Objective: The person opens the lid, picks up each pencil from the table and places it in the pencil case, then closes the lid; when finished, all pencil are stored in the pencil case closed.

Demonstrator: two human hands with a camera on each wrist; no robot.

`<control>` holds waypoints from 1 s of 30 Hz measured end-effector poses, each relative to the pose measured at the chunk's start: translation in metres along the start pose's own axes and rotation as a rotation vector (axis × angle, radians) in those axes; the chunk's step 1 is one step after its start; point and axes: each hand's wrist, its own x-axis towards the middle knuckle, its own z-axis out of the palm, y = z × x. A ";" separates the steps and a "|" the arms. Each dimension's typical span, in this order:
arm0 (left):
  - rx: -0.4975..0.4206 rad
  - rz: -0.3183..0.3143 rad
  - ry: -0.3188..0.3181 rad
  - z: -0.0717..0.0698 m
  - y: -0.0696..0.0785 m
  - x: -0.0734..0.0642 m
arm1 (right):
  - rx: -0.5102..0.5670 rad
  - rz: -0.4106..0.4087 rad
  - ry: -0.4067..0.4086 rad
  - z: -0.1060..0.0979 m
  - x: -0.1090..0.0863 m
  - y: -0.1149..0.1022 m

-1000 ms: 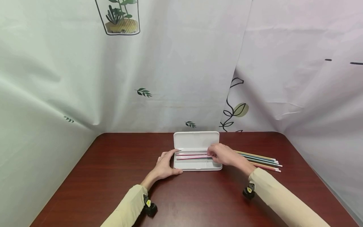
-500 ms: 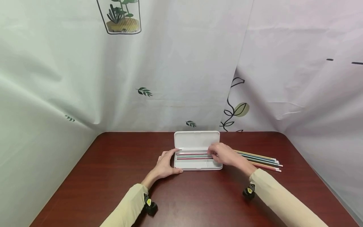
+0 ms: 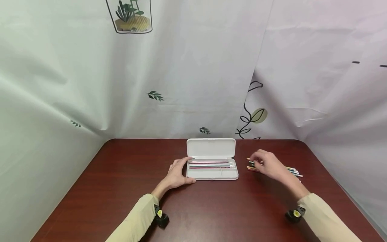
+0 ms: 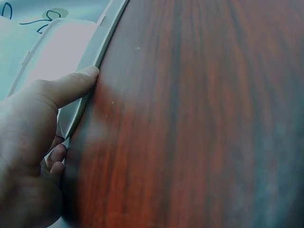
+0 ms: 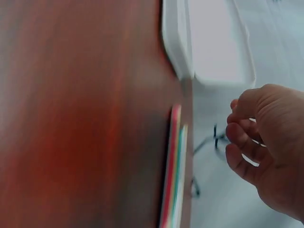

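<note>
A white pencil case (image 3: 204, 173) lies with its lid up near the table's far edge. Several pencils (image 3: 210, 166) lie lengthwise in its rear compartment. My left hand (image 3: 175, 174) holds the case's left end, its thumb on the front edge and its index finger at the back corner. To the right of the case, my right hand (image 3: 269, 164) hovers over a bunch of loose pencils (image 3: 292, 169), covering their middle. In the right wrist view its fingers are loosely bent, hold nothing and stand apart from the pencils (image 5: 174, 175).
The dark red wooden table (image 3: 208, 208) reaches back to a pale printed cloth (image 3: 187, 67), which also hangs at both sides. The raised lid (image 3: 210, 148) stands at the back of the case.
My right hand has left the case and moved right to the loose pencils. The pencils it was handling now lie in the rear compartment. My left hand stays at the case.
</note>
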 end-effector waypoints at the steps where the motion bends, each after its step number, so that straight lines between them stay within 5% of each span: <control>1: 0.001 0.000 0.000 0.000 0.000 0.000 | -0.010 0.015 0.003 -0.005 -0.008 0.004; 15: 0.008 0.003 0.003 -0.002 0.002 0.001 | -0.161 0.191 -0.085 -0.046 -0.086 0.030; 30: -0.003 0.000 0.002 -0.001 0.001 0.000 | -0.199 0.215 -0.099 -0.045 -0.106 0.039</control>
